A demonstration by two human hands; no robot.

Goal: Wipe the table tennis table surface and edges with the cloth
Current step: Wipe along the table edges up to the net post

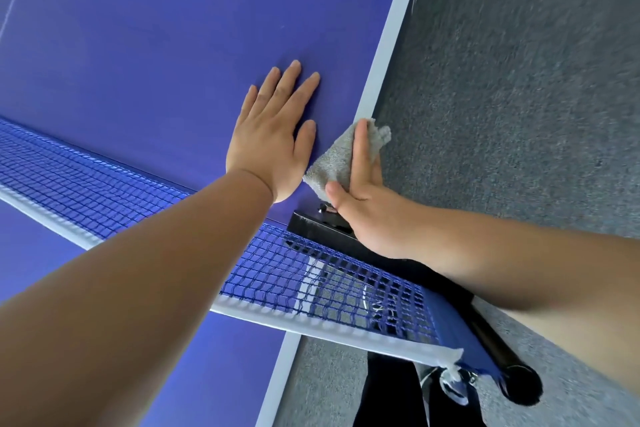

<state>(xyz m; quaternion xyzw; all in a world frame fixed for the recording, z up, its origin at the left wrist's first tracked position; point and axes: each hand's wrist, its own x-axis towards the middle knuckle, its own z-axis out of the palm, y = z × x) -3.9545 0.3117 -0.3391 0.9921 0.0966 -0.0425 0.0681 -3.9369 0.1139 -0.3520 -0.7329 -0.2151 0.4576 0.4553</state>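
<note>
The blue table tennis table (156,55) has a white stripe along its right edge (391,45). My left hand (273,132) lies flat on the blue top just beyond the net, fingers straight. My right hand (363,198) presses a grey cloth (343,156) against the table's right edge, next to my left hand. Its forefinger lies straight along the cloth, its thumb sticks out to the left, and its other fingers reach round the far side of the cloth, out of sight.
The blue net (311,274) with its white top band crosses under both forearms. Its black clamp and post (325,229) sit at the table edge directly below my right hand. Grey carpet (519,97) covers the floor to the right.
</note>
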